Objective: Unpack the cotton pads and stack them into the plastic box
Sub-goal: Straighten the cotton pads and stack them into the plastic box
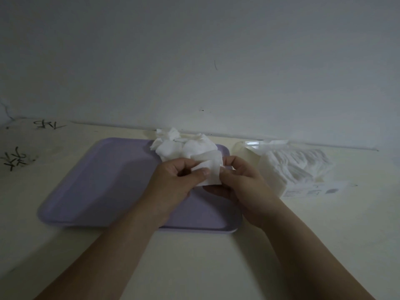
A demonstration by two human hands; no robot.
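Both my hands meet over the right part of a lilac tray. My left hand and my right hand each pinch the same white cotton pad between thumb and fingers. Behind the pad, a loose heap of white cotton pads lies on the tray's far right corner. To the right of the tray sits a clear plastic box, and beside it an opened pack with several more pads spilling out.
The tray and pack rest on a pale table that ends at a white wall close behind. Black handwritten marks show on the table's far left.
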